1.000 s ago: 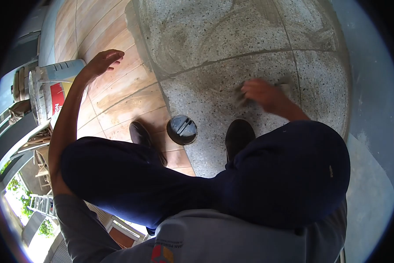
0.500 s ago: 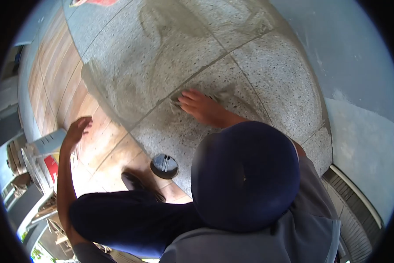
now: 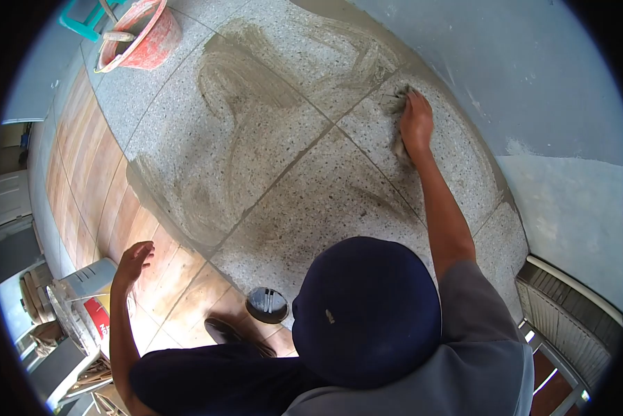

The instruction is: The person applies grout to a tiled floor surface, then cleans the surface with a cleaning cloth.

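My right hand point(image 3: 417, 123), arm stretched forward, is closed on a dark grey rag point(image 3: 398, 104) pressed on the speckled grey floor tiles point(image 3: 283, 201). The rag is mostly hidden under the fingers. Grey-brown smears of wet grout point(image 3: 256, 76) lie across the tiles and along the joints. My left hand point(image 3: 135, 265) hangs in the air over the wood-patterned tiles point(image 3: 166, 291), its fingers loosely bent and apart, holding nothing. A round dark dish with a shiny surface point(image 3: 267, 305) sits on the floor near my shoe point(image 3: 225, 331).
A red bucket point(image 3: 148, 41) with a handled tool in it stands at the far left, beside a teal plastic stool point(image 3: 82, 24). A grey wall point(image 3: 533, 90) runs along the right. Boxes and a bucket-like container point(image 3: 82, 284) crowd the left side.
My right hand has swept forward and right with the rag, from the nearer tile toward the wall. The view has shifted, bringing the red bucket further into sight. My left hand stays raised and empty.
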A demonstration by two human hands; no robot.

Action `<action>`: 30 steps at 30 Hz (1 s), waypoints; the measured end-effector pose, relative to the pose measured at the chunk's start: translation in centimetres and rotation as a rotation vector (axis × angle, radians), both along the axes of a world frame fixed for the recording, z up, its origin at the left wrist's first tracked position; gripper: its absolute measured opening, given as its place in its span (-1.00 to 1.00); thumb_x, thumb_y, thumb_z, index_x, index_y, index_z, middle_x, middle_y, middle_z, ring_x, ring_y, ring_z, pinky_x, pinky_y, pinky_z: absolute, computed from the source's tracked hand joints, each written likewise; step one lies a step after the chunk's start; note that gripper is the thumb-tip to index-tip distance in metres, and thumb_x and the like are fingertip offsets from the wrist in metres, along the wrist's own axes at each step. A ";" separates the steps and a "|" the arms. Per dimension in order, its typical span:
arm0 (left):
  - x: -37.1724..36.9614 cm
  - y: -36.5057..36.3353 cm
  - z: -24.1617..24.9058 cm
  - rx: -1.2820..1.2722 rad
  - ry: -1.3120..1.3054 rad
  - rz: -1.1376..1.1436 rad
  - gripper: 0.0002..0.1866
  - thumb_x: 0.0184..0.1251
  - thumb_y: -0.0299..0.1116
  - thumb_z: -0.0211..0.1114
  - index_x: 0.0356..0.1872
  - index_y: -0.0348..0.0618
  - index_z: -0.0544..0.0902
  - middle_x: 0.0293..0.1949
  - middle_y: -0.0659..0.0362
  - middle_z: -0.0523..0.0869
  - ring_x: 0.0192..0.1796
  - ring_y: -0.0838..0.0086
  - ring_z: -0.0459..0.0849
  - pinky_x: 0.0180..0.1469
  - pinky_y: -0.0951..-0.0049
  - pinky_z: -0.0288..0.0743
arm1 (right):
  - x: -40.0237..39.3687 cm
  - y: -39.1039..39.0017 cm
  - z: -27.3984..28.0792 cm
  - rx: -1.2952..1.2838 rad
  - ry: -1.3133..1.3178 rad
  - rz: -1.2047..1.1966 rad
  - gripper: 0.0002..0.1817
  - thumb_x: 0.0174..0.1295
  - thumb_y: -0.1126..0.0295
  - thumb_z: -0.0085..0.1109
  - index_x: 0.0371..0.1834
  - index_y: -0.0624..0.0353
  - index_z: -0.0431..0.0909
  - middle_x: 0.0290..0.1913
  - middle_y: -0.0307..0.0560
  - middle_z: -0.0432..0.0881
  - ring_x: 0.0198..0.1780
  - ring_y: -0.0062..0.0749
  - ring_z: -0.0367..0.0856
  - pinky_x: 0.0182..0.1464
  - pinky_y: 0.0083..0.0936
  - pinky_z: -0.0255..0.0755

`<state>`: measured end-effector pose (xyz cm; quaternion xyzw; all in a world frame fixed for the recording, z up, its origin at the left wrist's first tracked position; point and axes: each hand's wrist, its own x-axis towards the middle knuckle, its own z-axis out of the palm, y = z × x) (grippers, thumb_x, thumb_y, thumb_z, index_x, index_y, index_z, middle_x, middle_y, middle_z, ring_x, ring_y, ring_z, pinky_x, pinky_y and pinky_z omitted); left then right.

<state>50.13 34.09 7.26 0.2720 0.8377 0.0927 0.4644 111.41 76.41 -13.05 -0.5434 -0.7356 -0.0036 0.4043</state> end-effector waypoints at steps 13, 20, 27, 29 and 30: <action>-0.1 -0.3 -0.2 -0.003 -0.018 0.014 -0.41 0.52 0.15 0.27 0.26 -0.16 0.63 0.09 0.07 0.74 0.18 0.26 0.71 0.18 0.16 0.59 | -12.8 -2.3 3.3 -0.436 0.420 0.549 -0.71 0.56 0.35 0.00 0.19 0.15 0.63 0.33 0.21 0.59 0.46 0.22 0.42 0.54 -0.01 0.25; -1.3 1.1 -0.7 -0.029 0.015 0.006 -0.41 0.52 0.14 0.27 0.26 -0.17 0.63 0.08 0.06 0.74 0.18 0.24 0.71 0.18 0.14 0.60 | -16.6 3.2 2.3 -0.229 -0.493 0.428 -0.45 0.66 0.07 -0.26 0.64 -0.09 0.21 0.73 -0.09 -0.02 0.71 -0.04 -0.06 0.69 0.06 -0.19; -1.1 0.5 -1.0 -0.032 -0.006 -0.013 -0.42 0.53 0.12 0.27 0.27 -0.16 0.62 0.08 0.08 0.74 0.19 0.23 0.71 0.18 0.13 0.59 | -10.3 6.6 1.2 -0.321 -0.539 0.177 -0.48 0.63 0.17 -0.21 0.59 -0.03 0.28 0.70 -0.10 0.10 0.68 0.01 0.04 0.67 0.02 -0.14; -2.0 -0.4 -1.4 -0.031 -0.007 0.013 -0.41 0.52 0.13 0.27 0.28 -0.16 0.62 0.09 0.08 0.74 0.19 0.23 0.71 0.19 0.12 0.59 | -7.3 6.6 1.3 -0.286 -0.516 0.117 -0.52 0.60 0.22 -0.14 0.52 0.03 0.36 0.65 -0.03 0.21 0.63 0.05 0.14 0.62 0.04 -0.03; -2.2 -0.8 -1.6 -0.026 -0.008 0.027 -0.40 0.52 0.14 0.27 0.28 -0.16 0.62 0.09 0.08 0.74 0.19 0.23 0.71 0.19 0.12 0.59 | -6.0 6.0 1.3 -0.251 -0.503 0.088 -0.54 0.59 0.25 -0.10 0.48 0.06 0.41 0.61 0.01 0.27 0.59 0.07 0.21 0.59 0.05 0.03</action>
